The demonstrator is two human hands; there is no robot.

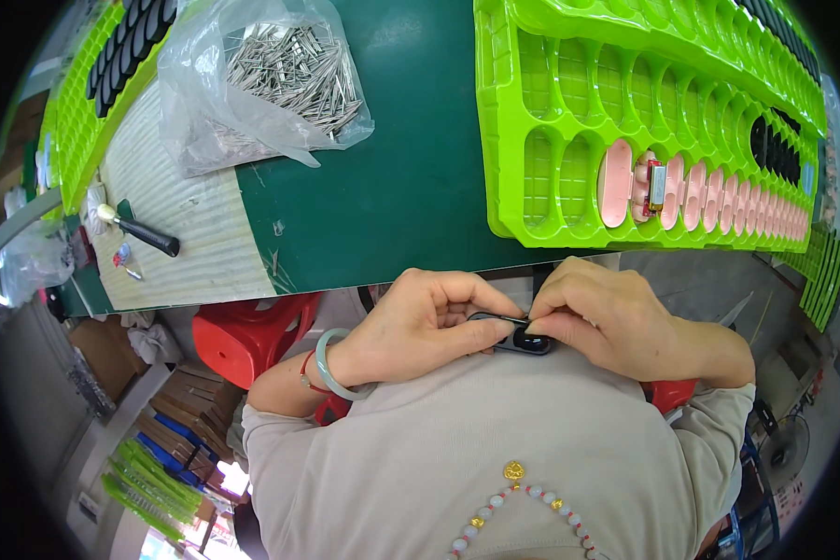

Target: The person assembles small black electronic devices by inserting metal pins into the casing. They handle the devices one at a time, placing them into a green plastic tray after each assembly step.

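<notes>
Just off the table's near edge, in front of my chest, both hands meet over a small dark oval casing (532, 340) with a glossy black end. My left hand (429, 322) is closed round the casing, its thumb lying along the top. Fingertips of my right hand (599, 313) are pinched together at the casing's upper edge, touching a thin dark sliver (516, 320) that spans the gap to my left fingers. Whether that sliver is loose or part of the casing is too small to tell.
A clear plastic bag (182, 126) of thin metal pieces (294, 75) lies on the green table (411, 177). At right, a bright green compartment tray (504, 201) holds pink oval shells (616, 184) and black ones (775, 149). A black-handled tool (149, 235) lies at left; a red stool (243, 341) stands below.
</notes>
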